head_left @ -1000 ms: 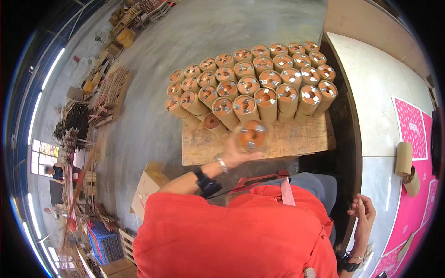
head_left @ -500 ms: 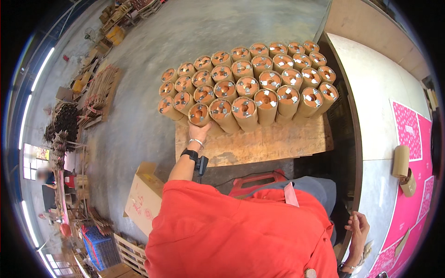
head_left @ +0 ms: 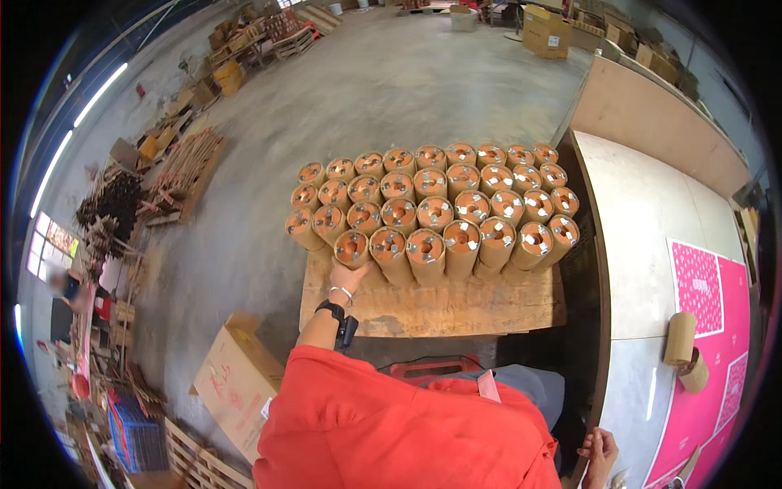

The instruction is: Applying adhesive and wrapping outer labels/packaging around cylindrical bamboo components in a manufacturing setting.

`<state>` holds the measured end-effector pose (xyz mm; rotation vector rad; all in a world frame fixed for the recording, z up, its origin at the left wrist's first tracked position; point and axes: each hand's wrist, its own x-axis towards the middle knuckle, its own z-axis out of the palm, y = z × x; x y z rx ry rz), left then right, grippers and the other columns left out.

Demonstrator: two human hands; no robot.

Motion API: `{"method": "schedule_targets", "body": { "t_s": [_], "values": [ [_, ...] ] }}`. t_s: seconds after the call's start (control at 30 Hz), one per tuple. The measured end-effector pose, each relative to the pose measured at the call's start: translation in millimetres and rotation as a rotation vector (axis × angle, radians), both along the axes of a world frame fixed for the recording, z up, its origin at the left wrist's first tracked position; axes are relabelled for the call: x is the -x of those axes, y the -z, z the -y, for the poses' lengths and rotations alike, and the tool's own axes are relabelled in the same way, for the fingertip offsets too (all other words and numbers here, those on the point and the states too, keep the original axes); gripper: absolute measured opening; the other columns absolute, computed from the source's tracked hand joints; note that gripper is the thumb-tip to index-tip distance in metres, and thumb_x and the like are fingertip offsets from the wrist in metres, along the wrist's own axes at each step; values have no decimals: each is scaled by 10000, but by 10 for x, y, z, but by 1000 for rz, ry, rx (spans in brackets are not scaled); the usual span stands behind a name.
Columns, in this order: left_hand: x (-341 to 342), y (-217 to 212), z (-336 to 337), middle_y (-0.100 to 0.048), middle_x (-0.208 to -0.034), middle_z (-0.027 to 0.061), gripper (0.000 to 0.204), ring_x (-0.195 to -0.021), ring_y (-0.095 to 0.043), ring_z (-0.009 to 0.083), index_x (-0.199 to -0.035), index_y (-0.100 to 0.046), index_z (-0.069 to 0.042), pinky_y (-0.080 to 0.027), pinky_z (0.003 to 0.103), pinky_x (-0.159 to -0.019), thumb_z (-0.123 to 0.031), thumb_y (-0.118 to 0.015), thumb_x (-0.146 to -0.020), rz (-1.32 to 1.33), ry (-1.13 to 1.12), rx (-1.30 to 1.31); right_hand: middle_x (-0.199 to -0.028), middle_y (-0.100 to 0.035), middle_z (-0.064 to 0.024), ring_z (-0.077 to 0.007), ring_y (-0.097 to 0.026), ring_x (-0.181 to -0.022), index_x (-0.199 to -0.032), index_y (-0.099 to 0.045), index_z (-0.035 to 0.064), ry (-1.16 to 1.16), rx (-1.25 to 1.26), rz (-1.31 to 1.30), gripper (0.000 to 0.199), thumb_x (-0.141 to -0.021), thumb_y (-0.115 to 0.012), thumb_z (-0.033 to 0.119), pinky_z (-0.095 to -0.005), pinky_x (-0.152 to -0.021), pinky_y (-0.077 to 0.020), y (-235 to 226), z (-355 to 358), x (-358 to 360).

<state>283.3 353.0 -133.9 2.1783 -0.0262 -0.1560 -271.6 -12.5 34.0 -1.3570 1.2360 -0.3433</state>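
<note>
Left hand (head_left: pixel 348 279): centre of the frame, left of the middle; fingers wrapped around the near side of a held tube (head_left: pixel 352 250), fingertips hidden by it. White bracelet (head_left: pixel 342 291) and black wrist device (head_left: pixel 332 310) on the same arm.

Held tube: brown cardboard, upright, orange top with central hole and dark patches; at the left end of the nearest row, just beside its neighbours. Base hidden; whether it bears on the board cannot be told.

Tube group (head_left: pixel 426 251): brown, orange-topped, set close in rows across the centre; silver or white pieces on the tops; a few tubes lean slightly.

Wooden board (head_left: pixel 432 316): beneath the group.

Right hand (head_left: pixel 600 450): lower right, fingers loosely bent, beside the table edge; whether they meet the thumb cannot be told.

Table (head_left: pixel 639 301): pale top, right side. Pink printed sheet (head_left: pixel 692 416) upon it, with two short brown tubes (head_left: pixel 679 338) lying together.

Cardboard box (head_left: pixel 236 389): lower left, flaps raised.

Blue crate (head_left: pixel 134 436): lower left, near the frame's rim.

Co-worker (head_left: pixel 63 314): far left, well apart.
</note>
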Motion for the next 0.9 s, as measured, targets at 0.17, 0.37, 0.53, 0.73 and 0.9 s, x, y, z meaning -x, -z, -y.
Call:
{"method": "schedule_targets", "body": {
  "t_s": [0.17,0.37,0.53,0.73,0.9],
  "values": [
    [51,204,-61,-527,-1263,251,1051,-1183,-516,339,-1341,-343,83,-411,402,-979,-526,-801,-617,2,-2,-100,-891,-649,-85,-142,-619,-763,-1094,-630,-3,-70,49,-42,271,-932,-599,212,-241,-660,-498,119,133,230],
    [534,-26,27,-621,-1102,212,659,-1054,-592,305,-1156,-567,43,-458,369,-907,-439,-721,-733,-317,202,-391,-1029,-640,-151,-219,-637,-882,-1177,-579,-10,19,101,-68,412,-927,-585,318,-327,-786,-502,241,187,618],
    [1087,230,726,-613,-608,97,400,-581,-550,166,-754,-669,-12,-458,355,-579,-411,-685,-781,-167,917,-45,-1034,-632,-170,-250,-638,-879,-1173,-576,-33,201,156,-130,404,-936,-569,294,-330,-783,-515,170,103,712],
    [1674,-1219,2440,-654,-1065,153,564,-981,-633,230,-1156,-577,19,-499,342,-895,-430,-679,-832,-259,1428,-114,-884,-638,-155,-204,-608,-744,-1058,-624,-49,423,443,-154,327,-947,-549,249,-296,-669,-518,182,-217,1103],
    [2028,-2011,3155,-633,-1084,116,498,-950,-629,171,-1207,-536,5,-512,301,-840,-297,-702,-848,-267,1587,189,-731,-601,-10,-72,-543,-593,-957,-653,31,533,561,-73,161,-930,-552,154,-204,-507,-440,317,-262,951]
  ]
}}
